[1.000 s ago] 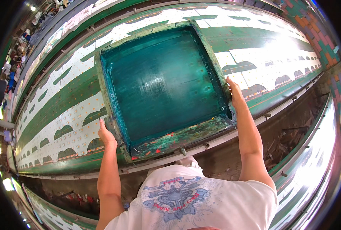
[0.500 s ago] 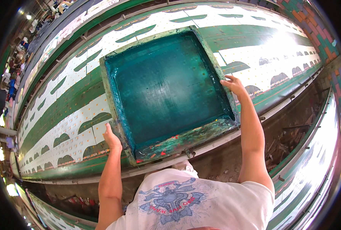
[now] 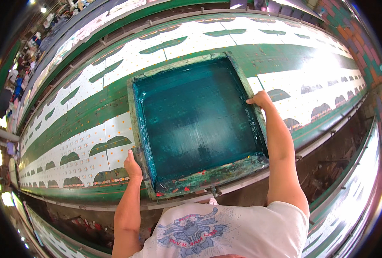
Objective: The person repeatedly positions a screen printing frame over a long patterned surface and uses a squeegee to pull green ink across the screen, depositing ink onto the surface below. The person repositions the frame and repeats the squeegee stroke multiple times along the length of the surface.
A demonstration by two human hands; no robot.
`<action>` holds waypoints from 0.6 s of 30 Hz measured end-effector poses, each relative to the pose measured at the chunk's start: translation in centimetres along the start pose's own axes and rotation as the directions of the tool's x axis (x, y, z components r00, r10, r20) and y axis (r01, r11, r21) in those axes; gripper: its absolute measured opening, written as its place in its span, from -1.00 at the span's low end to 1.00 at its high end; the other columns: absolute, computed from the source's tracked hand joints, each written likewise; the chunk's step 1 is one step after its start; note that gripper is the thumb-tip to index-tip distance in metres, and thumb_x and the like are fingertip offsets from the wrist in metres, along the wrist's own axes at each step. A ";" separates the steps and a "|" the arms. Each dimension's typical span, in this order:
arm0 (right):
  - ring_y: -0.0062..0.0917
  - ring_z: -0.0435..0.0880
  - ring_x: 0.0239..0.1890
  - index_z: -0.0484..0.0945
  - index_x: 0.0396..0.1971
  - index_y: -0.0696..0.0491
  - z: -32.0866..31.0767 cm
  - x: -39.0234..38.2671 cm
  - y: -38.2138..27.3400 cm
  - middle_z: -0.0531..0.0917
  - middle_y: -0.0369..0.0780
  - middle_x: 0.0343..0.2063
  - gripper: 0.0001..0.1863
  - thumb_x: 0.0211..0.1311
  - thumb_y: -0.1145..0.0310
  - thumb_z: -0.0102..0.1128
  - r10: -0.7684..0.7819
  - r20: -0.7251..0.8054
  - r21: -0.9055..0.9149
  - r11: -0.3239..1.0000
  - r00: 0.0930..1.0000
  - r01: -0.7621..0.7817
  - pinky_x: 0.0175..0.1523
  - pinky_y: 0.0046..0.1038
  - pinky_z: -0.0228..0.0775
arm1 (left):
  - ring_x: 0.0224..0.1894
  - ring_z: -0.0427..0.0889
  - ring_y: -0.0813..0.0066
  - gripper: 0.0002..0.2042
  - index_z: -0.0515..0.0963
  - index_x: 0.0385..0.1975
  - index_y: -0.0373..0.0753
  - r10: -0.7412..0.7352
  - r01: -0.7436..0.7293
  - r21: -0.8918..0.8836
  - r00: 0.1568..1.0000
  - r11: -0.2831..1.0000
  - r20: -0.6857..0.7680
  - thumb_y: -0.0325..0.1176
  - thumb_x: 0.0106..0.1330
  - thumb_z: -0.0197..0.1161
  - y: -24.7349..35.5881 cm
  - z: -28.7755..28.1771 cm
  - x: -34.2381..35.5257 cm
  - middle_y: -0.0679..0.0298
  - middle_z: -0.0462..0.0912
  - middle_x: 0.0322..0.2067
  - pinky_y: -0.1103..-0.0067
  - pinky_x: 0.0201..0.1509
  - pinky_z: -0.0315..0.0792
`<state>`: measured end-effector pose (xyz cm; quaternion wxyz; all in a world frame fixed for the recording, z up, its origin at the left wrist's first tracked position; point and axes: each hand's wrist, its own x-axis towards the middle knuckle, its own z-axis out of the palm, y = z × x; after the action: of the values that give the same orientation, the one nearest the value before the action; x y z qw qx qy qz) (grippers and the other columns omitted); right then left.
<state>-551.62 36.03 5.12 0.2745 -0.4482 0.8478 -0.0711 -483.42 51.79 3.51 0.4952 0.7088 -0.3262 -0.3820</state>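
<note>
A square screen-printing frame (image 3: 201,174) lies tilted across the long green table, its dark teal mesh (image 3: 195,116) glossy with wet-looking ink. Its wooden rim is smeared with green, with red spots along the near side. My left hand (image 3: 133,165) is closed at the frame's left side near the close corner, thumb pointing up and away; its other fingers are mostly hidden. On the opposite side, my right hand (image 3: 261,99) grips the rim higher up, with the fingertips bent over the inner edge. White panels (image 3: 77,159) with small orange marks lie beside and beyond the frame.
A metal rail (image 3: 304,150) runs along the table's near edge, with a debris-strewn gap below. Another table with white panels (image 3: 350,193) stands at the lower right. Cloth-covered tables (image 3: 83,26) lie at the far left, and brick-like paving (image 3: 362,38) at the far right.
The frame has shifted slightly right along the table with both hands on it, uncovering more of the white panel at its left. The whole view has also tilted, so the table sits lower.
</note>
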 end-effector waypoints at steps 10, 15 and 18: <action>-0.41 0.62 -0.36 0.78 0.11 0.02 1.2 -1.6 -0.5 0.73 -0.24 -0.29 -0.50 0.15 0.37 0.74 0.112 0.044 0.473 0.873 0.993 -0.120 -0.28 -0.22 0.48 | -0.21 0.51 0.38 -0.33 0.70 -0.16 -0.52 -0.018 0.020 0.025 0.998 1.000 -0.062 0.16 0.73 0.05 0.0 -1.1 -0.2 0.22 0.66 -0.30 0.31 -0.02 0.43; -0.33 0.83 -0.16 0.79 0.11 0.07 1.8 -6.5 3.6 0.85 -0.11 -0.14 -0.66 0.36 0.50 0.45 -0.050 -0.357 0.468 0.855 0.933 0.225 -0.04 -0.24 0.67 | -0.13 0.67 0.23 -0.30 0.72 -0.08 -0.54 -0.021 0.021 0.000 0.999 1.000 -0.033 0.18 0.72 0.04 1.0 0.9 0.0 0.07 0.79 -0.20 0.25 0.10 0.49; -0.19 0.84 -0.09 0.80 0.03 0.10 4.2 -18.5 -1.1 0.85 -0.09 -0.10 -0.74 0.37 0.52 0.39 -0.384 -0.474 0.260 0.798 0.792 0.543 0.07 -0.23 0.67 | -0.12 0.72 0.08 -0.27 0.75 -0.04 -0.52 0.029 0.003 0.271 0.993 0.963 -0.114 0.20 0.74 -0.02 -1.5 -1.8 0.6 -0.10 0.83 -0.19 0.17 0.12 0.50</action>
<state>-540.32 50.70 9.42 0.1517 -0.5594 0.7149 -0.3911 -481.41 52.55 2.39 0.4142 0.7888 -0.3504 -0.2887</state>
